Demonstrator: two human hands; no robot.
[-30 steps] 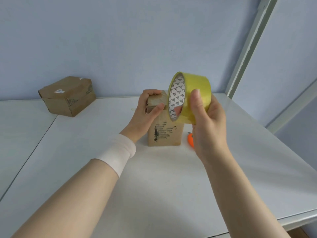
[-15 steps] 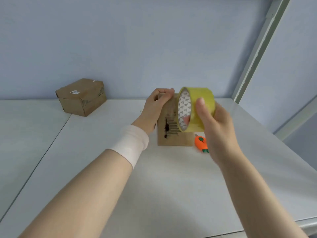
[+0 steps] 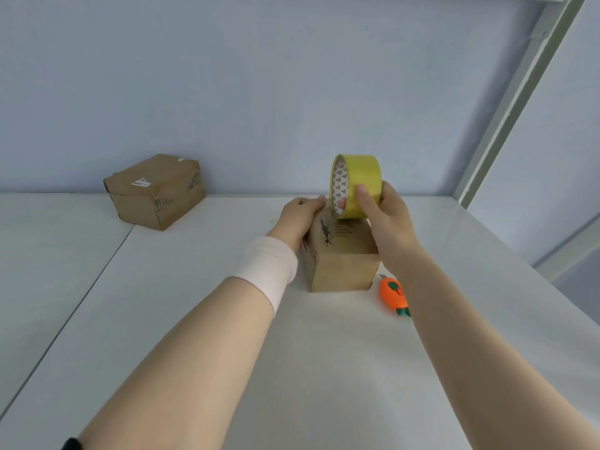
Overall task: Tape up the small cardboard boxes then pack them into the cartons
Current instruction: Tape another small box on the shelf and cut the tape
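A person's two bare hands work over a small cardboard box (image 3: 341, 258) that lies flat on a white tabletop (image 3: 194, 319), seen from the head view. The box sits a little right of the middle of the tabletop, a dark printed mark showing on its upper face.

The left hand (image 3: 300, 217) holds the box along its left side, its fingers (image 3: 316, 201) curled over the far top edge. A pale wristband (image 3: 269, 267) wraps the left wrist.

The right hand (image 3: 388, 216) grips a roll of yellow tape (image 3: 357, 183) and holds it upright on edge just above the far end of the box. The thumb (image 3: 363, 193) presses on the outer band, and one fingertip shows inside the patterned core. Whether the tape touches the cardboard cannot be told; no loose strip is plain to see.

An orange cutter (image 3: 392, 297), shaped like a carrot with green at its near end, lies on the tabletop just right of the box, beside the right forearm and apart from the box.

A second box (image 3: 156, 193), larger, closed and bearing a small white label, stands well apart at the far left, close to the pale blue wall (image 3: 259, 76). A light metal post (image 3: 519, 92) slants up at the far right corner. A dark seam crosses the tabletop on the left.
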